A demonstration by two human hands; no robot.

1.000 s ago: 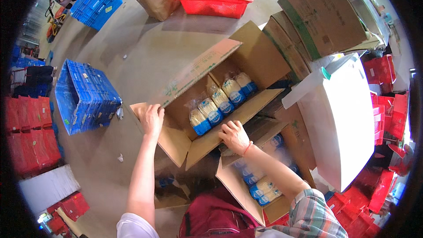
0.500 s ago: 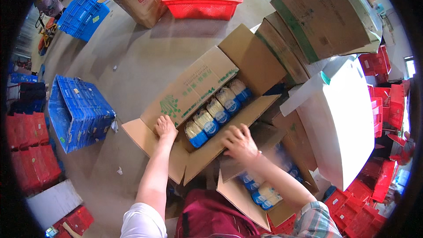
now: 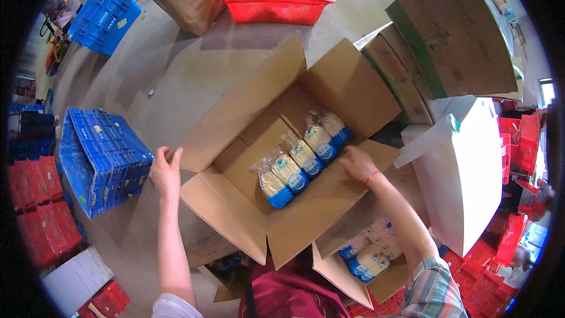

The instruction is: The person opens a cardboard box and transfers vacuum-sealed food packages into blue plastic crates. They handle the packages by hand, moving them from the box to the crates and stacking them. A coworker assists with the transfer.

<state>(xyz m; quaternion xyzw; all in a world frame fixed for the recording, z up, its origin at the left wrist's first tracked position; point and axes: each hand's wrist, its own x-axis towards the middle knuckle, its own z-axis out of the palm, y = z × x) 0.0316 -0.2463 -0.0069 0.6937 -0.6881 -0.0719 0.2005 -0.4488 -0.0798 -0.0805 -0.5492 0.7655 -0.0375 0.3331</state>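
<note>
An open carton [image 3: 241,153] stands tilted in view in front of me, its flaps spread. Inside, along the near side, lies a row of several clear-and-blue bags of enoki mushrooms [image 3: 288,174]. My left hand [image 3: 166,171] is raised beside the carton's far left flap [image 3: 241,103], its fingers loosely apart and nothing in them. My right hand [image 3: 358,164] reaches over the near flap [image 3: 329,206], its bent fingers close to the blue end of the rightmost bags. Whether those fingertips touch a bag is hard to see.
A second open carton with more bagged mushrooms [image 3: 371,256] stands under my right forearm. Blue folded crates [image 3: 106,153] stand at left. A red crate [image 3: 276,9] holding bags sits at the far side. Closed cartons [image 3: 453,35] and a white box [image 3: 462,171] stack at right.
The far flap has swung up and back, uncovering the carton's inside. My left hand has moved left off the flap. My right hand has moved right and slightly farther away, near the rightmost bags.
</note>
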